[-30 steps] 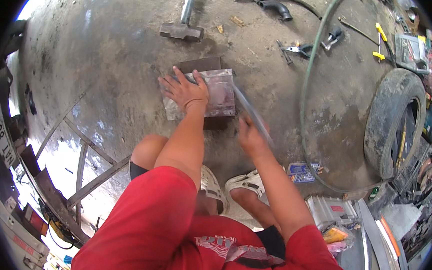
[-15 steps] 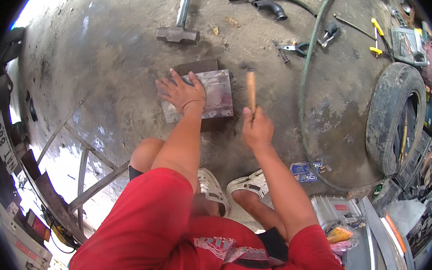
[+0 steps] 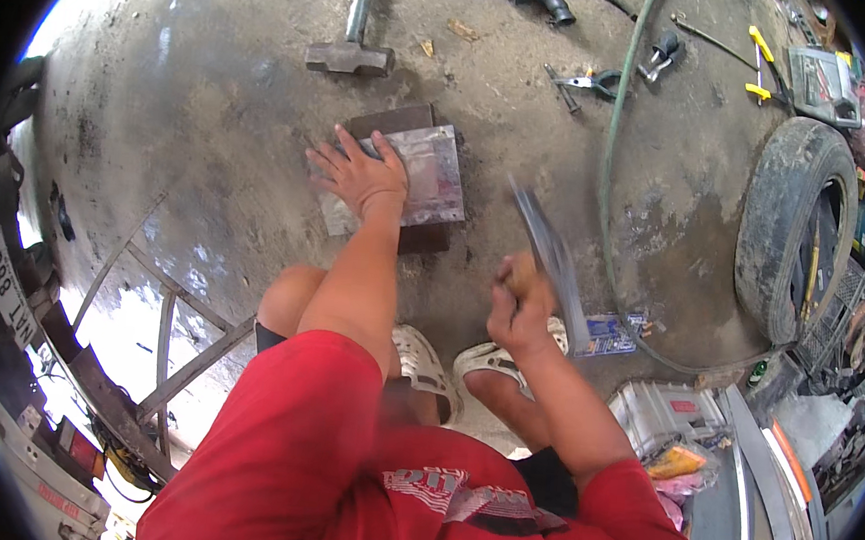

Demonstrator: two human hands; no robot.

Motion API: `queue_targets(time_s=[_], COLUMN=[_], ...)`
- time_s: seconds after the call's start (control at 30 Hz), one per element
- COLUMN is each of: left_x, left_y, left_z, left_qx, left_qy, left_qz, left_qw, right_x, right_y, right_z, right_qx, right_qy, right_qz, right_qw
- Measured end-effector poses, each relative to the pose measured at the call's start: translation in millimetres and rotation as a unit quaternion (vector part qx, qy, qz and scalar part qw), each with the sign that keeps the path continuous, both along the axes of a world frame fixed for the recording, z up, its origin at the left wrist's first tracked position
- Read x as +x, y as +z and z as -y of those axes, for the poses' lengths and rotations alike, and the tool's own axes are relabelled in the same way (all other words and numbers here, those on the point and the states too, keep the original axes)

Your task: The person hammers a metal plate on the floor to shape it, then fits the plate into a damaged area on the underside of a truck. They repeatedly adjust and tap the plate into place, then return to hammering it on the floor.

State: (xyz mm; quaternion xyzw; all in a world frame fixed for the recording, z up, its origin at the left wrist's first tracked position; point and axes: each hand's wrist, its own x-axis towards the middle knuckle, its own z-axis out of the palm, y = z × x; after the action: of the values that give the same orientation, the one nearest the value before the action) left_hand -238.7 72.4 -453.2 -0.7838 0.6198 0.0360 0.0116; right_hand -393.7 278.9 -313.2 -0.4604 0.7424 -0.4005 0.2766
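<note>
My left hand (image 3: 363,182) lies flat on a thin silvery metal sheet (image 3: 431,175), its fingers spread over the sheet's left part. Beneath that sheet is a darker, brownish metal plate (image 3: 393,119), showing along the far and near edges. My right hand (image 3: 524,301) is closed around the wooden handle of a hammer (image 3: 554,253), raised to the right of the sheet and apart from it. Motion smears the hammer's long grey head, so its exact shape is hard to read.
A sledgehammer (image 3: 349,59) lies beyond the sheet. Pliers (image 3: 594,82), a bolt (image 3: 563,88) and a green hose (image 3: 611,152) lie to the right. Farther right stands a tire (image 3: 791,230). A metal frame (image 3: 164,352) is at left; a clear plastic case (image 3: 663,412) is near right.
My right hand has drawn nearer and tilted the hammer up, bringing its blurred head into sight. The left hand stays on the sheet. The whole view has shifted slightly.
</note>
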Motion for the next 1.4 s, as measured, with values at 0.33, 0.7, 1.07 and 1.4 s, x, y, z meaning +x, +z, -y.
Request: queue_targets(time_s=[0.33, 0.7, 1.07, 1.4], left_x=[4.6, 2.8, -1.7, -3.7], left_y=[-4.3, -4.4, -2.8, -8.6], left_z=[-13.3, 0.8, 2.4, 10.5], left_qx=[0.033, 0.003, 0.011, -0.006], left_qy=[-0.007, -0.014, -0.012, -0.012], left_qz=[0.005, 0.002, -0.004, -0.001], left_qw=[0.999, 1.000, 1.000, 1.000], right_x=[13.1, 31.3, 36.1, 32.3], right_y=[-34.0, -24.3, -28.7, -45.1], right_z=[-34.9, -53.7, -71.6, -62.9], right_qx=[0.023, -0.016, 0.026, 0.023], right_qy=[0.006, -0.023, -0.040, -0.038], right_qz=[-0.008, 0.026, 0.007, -0.003], right_qw=[1.000, 0.999, 0.999, 0.999])
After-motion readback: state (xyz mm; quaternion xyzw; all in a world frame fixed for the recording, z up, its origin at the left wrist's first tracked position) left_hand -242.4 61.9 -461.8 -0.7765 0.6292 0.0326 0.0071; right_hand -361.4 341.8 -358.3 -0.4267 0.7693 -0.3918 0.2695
